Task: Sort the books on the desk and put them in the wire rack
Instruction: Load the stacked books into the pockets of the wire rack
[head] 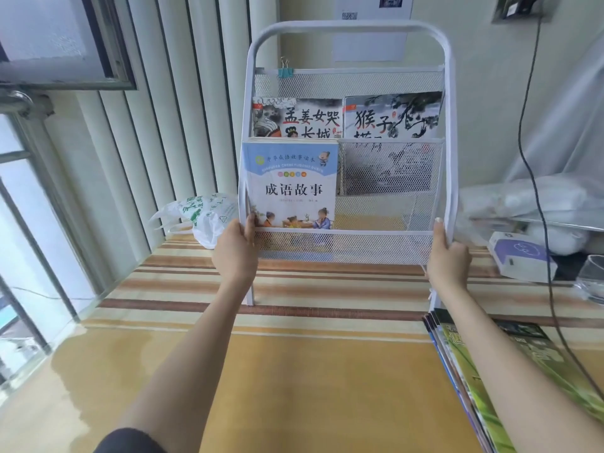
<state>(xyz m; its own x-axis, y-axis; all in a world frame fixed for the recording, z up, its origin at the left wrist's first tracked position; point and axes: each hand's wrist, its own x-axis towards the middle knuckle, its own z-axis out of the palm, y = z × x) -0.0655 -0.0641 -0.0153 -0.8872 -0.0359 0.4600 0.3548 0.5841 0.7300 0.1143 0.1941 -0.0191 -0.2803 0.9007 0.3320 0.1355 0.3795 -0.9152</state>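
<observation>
A white wire rack (pixel 376 246) stands upright at the back of the desk. My left hand (pixel 233 248) grips its left post near the lowest pocket, and my right hand (pixel 446 255) grips its right post at the same height. The lowest pocket holds a blue and white book (pixel 291 184) on the left. Behind it, the middle pocket holds two picture books, one with red lettering (pixel 297 117) and one with an ink-painted cover (pixel 392 116). A stack of several books with a green cover on top (pixel 510 371) lies on the desk under my right forearm.
A white and green plastic bag (pixel 202 217) lies left of the rack. A white and purple box (pixel 519 256), a glass (pixel 591 276) and wrapped bedding sit at the right. A black cable (pixel 539 207) hangs down the right side. A window is at the left.
</observation>
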